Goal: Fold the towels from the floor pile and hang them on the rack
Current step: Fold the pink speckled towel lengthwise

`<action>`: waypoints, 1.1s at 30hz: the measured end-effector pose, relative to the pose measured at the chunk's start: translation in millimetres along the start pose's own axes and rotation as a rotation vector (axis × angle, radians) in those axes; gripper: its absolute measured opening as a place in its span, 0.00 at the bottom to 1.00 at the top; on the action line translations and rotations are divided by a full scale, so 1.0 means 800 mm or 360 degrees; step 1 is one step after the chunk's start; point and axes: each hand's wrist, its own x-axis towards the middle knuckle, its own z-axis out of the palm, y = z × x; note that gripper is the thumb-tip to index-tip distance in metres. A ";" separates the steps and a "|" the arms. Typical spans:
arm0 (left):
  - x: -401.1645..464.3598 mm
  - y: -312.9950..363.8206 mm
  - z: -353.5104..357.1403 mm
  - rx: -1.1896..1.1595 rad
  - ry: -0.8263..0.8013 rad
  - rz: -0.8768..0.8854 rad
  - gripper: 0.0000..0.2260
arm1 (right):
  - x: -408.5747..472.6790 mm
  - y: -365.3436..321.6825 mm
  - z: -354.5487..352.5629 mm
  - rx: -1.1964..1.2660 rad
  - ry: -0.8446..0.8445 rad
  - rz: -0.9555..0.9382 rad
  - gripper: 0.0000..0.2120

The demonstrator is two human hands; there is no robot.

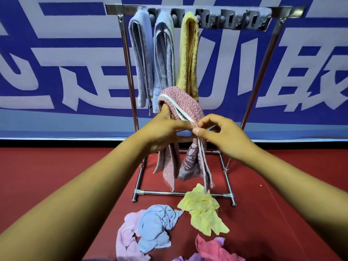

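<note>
A pink speckled towel [185,104] with white edging is draped over my left hand [163,131], whose fingers reach up inside its fold. My right hand [220,134] pinches the towel's white edge beside my left thumb. The towel's ends hang down in front of the metal rack [207,9]. On the rack's top bar hang two folded light blue towels [141,59] [163,57] and a folded yellow towel [189,53]. On the red floor below lies the pile: a yellow cloth [203,210], a blue cloth [158,225], a light pink cloth [126,240] and a deeper pink cloth [212,249].
The rack's base bar [182,194] and feet stand on the red floor [66,166] just behind the pile. A blue and white banner [56,63] covers the wall behind the rack. The right half of the top bar carries bare grey clips [235,18].
</note>
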 end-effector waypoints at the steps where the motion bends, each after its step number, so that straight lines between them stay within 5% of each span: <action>1: 0.001 0.000 -0.002 -0.0020 0.0007 -0.0007 0.25 | 0.003 0.005 -0.002 0.0071 0.0038 0.0073 0.06; 4: 0.003 0.001 -0.006 -0.0090 0.0013 -0.0026 0.23 | 0.009 0.017 -0.007 0.0200 0.0104 0.0376 0.09; 7: 0.005 0.000 -0.010 -0.0181 0.0030 -0.0031 0.19 | 0.006 0.022 -0.006 0.0374 -0.0146 0.0690 0.20; 11: 0.008 -0.004 -0.013 -0.0318 0.0161 -0.0068 0.12 | -0.002 0.025 -0.006 0.0539 -0.0254 0.0660 0.07; 17: 0.003 -0.012 -0.016 -0.0222 0.0241 -0.0170 0.04 | -0.004 0.018 -0.004 0.0846 -0.0113 0.0661 0.08; 26: -0.012 -0.027 -0.013 0.0165 -0.0027 -0.0214 0.39 | 0.001 0.007 -0.005 0.0959 -0.0054 0.0655 0.06; 33: -0.009 -0.030 -0.005 0.0218 0.0051 -0.0171 0.43 | -0.001 0.009 -0.011 0.1025 -0.0048 0.0616 0.04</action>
